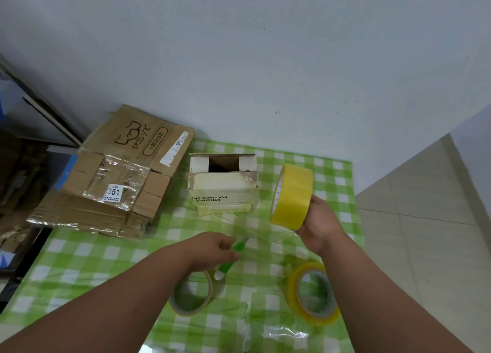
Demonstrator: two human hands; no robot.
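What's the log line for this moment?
left hand: holds green cutter | right hand: holds yellow tape roll raised | small box: top open | spare rolls: on table

Soft, even light, moderately bright, gives the wall (265,60) a cool bluish cast. Shadows are faint, a weak one at the foot of the small box (223,190). White glare sits on the glossy tablecloth (79,259) at its near edge and on the plastic film (117,180) over the flattened cardboard (138,140). The left hand (212,249) and the green tool (227,269) it holds are smeared by motion blur; the yellow tape roll (292,196) in the right hand (321,225) is sharp. Wide-angle distortion bends lines toward the edges; the left margin is dim
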